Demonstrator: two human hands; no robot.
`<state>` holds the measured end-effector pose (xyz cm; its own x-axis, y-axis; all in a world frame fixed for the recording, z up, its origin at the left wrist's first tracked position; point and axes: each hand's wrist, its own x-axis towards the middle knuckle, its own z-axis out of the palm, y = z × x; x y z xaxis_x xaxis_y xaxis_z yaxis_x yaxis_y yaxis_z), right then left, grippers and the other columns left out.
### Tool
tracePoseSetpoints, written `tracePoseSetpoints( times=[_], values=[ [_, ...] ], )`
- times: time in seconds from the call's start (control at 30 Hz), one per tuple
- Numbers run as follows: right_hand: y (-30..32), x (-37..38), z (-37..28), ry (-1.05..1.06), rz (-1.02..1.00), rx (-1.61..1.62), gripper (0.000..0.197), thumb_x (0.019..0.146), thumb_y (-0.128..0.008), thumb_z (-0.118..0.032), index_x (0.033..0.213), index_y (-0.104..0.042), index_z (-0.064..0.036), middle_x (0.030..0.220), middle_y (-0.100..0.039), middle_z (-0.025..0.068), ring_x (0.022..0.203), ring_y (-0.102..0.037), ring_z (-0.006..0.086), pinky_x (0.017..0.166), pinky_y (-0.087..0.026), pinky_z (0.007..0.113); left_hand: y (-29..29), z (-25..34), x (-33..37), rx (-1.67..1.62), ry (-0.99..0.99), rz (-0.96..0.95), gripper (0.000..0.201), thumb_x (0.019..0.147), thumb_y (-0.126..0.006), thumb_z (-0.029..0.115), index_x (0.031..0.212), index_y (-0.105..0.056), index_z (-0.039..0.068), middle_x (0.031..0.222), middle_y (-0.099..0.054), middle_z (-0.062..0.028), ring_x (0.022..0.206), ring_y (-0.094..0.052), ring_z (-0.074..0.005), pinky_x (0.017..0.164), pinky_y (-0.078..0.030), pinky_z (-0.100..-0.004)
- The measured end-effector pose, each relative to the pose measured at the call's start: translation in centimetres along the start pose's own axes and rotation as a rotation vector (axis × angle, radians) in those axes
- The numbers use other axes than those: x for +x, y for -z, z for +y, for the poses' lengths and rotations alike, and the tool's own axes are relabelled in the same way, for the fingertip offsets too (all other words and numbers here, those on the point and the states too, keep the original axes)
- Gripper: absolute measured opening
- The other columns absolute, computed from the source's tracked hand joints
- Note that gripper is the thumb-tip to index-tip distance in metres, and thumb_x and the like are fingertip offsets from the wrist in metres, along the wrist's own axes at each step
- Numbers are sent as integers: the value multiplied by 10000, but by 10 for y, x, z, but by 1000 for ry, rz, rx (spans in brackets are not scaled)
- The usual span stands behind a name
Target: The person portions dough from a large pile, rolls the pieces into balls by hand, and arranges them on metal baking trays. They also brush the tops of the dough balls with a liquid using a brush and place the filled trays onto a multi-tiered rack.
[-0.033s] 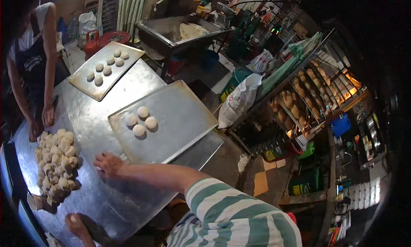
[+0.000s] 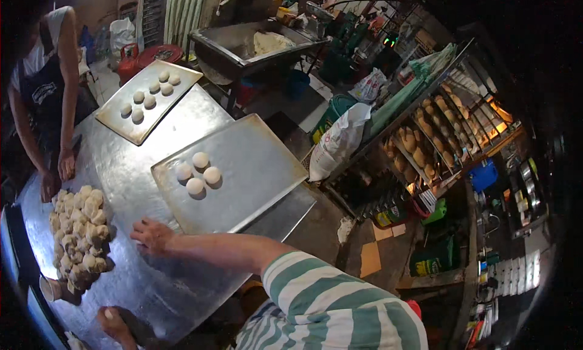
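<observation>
My right hand [image 2: 152, 236] is curled low over the metal table [image 2: 182, 295], its fingers bent downward. Whatever lies under its palm is hidden. At the lower left, my left hand [image 2: 115, 326] is also closed against the tabletop, and I cannot make out what it covers. Left of both hands lies a heap of rough dough pieces [image 2: 79, 228]. Beyond my right hand, a large baking tray [image 2: 255, 174] carries several smooth round dough balls [image 2: 200, 160] toward its left side.
Across the table a co-worker's hands [image 2: 65, 165] rest close to the dough heap. A second tray [image 2: 115, 114] holds more dough balls. A steel trough [image 2: 243, 58] with dough stands behind. To the right are a white sack [image 2: 337, 143] and a rack of bread [image 2: 419, 137].
My left hand has shifted slightly right and down. My right hand has moved a little to the left, still curled. The dough on the trays and in the heap stays in place.
</observation>
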<state>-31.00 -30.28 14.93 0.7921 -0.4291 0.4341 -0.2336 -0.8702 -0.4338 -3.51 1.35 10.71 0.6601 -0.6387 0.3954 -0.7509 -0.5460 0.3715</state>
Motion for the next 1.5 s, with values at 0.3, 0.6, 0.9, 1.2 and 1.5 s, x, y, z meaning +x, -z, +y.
tracePoseSetpoints(
  times=[0.3, 0.6, 0.9, 1.2, 1.5],
  values=[
    [-13, 3, 18, 81, -67, 185, 215, 921, -604, -254, 1010, -717, -94, 1044, -692, 158, 1032, -637, 369, 957, -492, 502, -61, -100, 33, 648, -96, -310, 565, 1009, -519, 424, 1480, -482, 114, 1557, -443, -194, 1469, -377, -362, 1147, -348, -576],
    [7, 73, -23, -320, -194, -234, 276, 1043, -532, -343, 1045, -633, -86, 1057, -642, 137, 1096, -592, 332, 936, -449, 526, 27, 50, 44, 232, 187, -279, 634, 1056, -446, 501, 1607, -370, 197, 1690, -208, -253, 1591, -111, -406, 1244, -47, -645],
    [28, 126, -30, -456, 1, -192, 343, 1022, -580, -388, 1170, -629, -82, 1144, -658, 164, 1107, -600, 391, 941, -462, 526, 4, 44, 36, 130, 213, -171, 620, 1041, -500, 488, 1564, -391, 173, 1685, -230, -235, 1590, -120, -401, 1222, -36, -690],
    [21, 43, 6, -316, 12, 34, 280, 980, -636, -290, 1109, -682, -45, 1078, -678, 166, 1112, -590, 371, 985, -437, 502, 60, 25, 8, -74, 70, -309, 363, 993, -676, 303, 1248, -673, 44, 1461, -549, -253, 1409, -464, -419, 1169, -355, -514],
    [181, -106, 45, -720, 32, 617, 373, 893, -755, -69, 1245, -631, -59, 1115, -693, 124, 991, -687, 245, 877, -550, 366, -3, 329, -8, -850, 345, -484, 344, 906, -813, 151, 1213, -706, 40, 1144, -723, -89, 1021, -683, -186, 922, -546, -326]
  ],
)
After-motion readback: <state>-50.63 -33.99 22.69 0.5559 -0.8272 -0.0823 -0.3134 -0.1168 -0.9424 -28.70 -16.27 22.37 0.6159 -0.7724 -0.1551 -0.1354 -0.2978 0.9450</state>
